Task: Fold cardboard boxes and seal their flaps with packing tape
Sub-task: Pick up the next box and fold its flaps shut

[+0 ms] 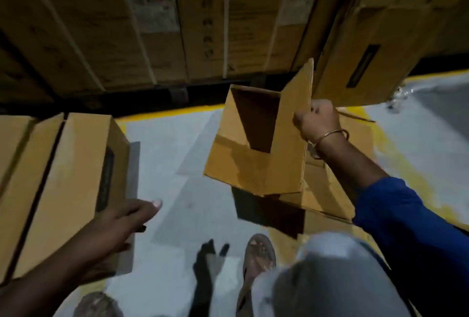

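The right hand (317,120) is gripping an unfolded box (256,144) by its flap – folding comes next – while the left hand (121,225), fingers straight, is resting on a sealed box (73,164) at near left.

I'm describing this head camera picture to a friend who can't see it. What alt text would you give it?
Seen from above, a person's right hand grips the raised flap of an unsealed cardboard box held above the grey floor. The left hand rests open on a closed box at the left, and taller cartons stand behind.
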